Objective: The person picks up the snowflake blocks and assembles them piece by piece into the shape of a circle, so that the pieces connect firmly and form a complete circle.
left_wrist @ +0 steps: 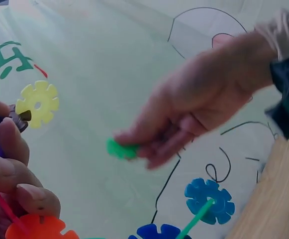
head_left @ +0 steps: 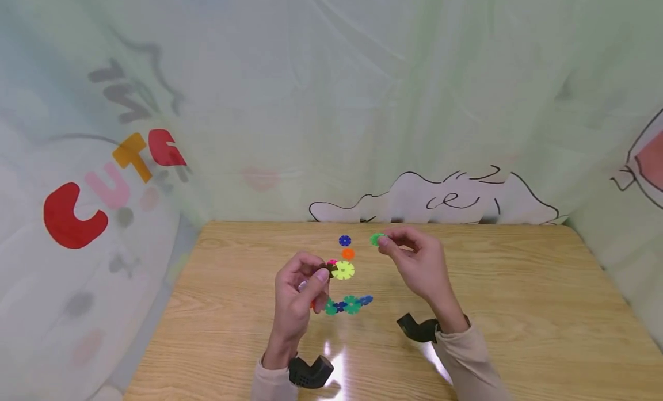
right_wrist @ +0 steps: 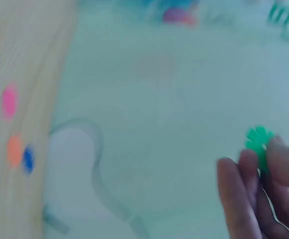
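Note:
My left hand [head_left: 296,291] pinches a dark brown notched plastic disc [head_left: 330,269] between thumb and fingers. A yellow disc [head_left: 343,270] is slotted onto its outer edge. Below the fingers hangs a chain of joined discs, with a dark blue disc [head_left: 339,307], a teal disc [head_left: 351,305] and a blue disc [head_left: 365,300] at its right end. An orange disc [left_wrist: 41,229] shows under the fingertips in the left wrist view. Up and to the right, apart from the chain, my right hand [head_left: 422,263] pinches a single green disc [head_left: 376,239] by its edge.
On the wooden table [head_left: 518,297], a loose blue disc [head_left: 345,240] and an orange disc [head_left: 348,254] lie beyond my hands, with a pink disc [head_left: 332,263] partly hidden behind the brown one. A printed curtain [head_left: 362,102] stands along the back edge and sides.

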Available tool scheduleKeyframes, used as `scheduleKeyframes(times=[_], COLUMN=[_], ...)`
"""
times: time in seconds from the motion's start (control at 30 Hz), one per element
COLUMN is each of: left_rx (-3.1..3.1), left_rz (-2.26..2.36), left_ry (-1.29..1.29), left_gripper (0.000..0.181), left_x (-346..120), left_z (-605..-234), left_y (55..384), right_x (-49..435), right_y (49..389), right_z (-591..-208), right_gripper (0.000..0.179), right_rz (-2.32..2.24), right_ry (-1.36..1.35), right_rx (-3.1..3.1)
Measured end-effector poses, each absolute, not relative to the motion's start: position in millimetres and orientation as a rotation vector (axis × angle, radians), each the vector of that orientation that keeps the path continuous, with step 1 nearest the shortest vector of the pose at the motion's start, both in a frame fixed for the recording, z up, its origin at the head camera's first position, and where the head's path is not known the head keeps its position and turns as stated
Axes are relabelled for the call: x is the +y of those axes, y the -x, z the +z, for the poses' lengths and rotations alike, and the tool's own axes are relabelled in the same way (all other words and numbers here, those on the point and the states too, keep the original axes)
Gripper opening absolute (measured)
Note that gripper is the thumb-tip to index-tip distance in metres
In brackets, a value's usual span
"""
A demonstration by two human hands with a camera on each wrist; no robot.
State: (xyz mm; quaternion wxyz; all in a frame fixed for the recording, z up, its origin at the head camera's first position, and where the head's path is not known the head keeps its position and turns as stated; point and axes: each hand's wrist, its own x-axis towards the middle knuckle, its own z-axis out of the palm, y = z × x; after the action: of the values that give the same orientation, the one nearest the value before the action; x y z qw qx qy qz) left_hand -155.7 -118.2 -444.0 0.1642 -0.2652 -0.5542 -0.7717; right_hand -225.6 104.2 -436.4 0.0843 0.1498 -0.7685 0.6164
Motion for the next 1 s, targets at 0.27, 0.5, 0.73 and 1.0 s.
scheduleKeyframes(times=[0.27, 0.5, 0.73, 1.0], left_rx=[-1.439, -1.309, -1.295, -1.363], left_rz=[-2.389, -2.507, -2.515, -2.44], left_ry=[0.716, 0.822, 0.862, 0.874], left_gripper=[0.027, 0.034, 0.032, 0.011], left_x=[-114, -107, -104, -102], left_z=[-439, -438, -437, -434], left_y=[153, 150, 147, 146], right_x=[92, 89, 92, 95], right_y=[172, 156, 153, 152], right_z=[-403, -397, -396, -394], right_gripper=[0.011, 0.013, 0.018, 0.02], right_rz=[2.148, 2.073, 1.912, 1.701], right_ry=[-0.591, -0.741, -0.772, -0.808], right_rx=[-2.069, -1.964, -2.027, -2.071])
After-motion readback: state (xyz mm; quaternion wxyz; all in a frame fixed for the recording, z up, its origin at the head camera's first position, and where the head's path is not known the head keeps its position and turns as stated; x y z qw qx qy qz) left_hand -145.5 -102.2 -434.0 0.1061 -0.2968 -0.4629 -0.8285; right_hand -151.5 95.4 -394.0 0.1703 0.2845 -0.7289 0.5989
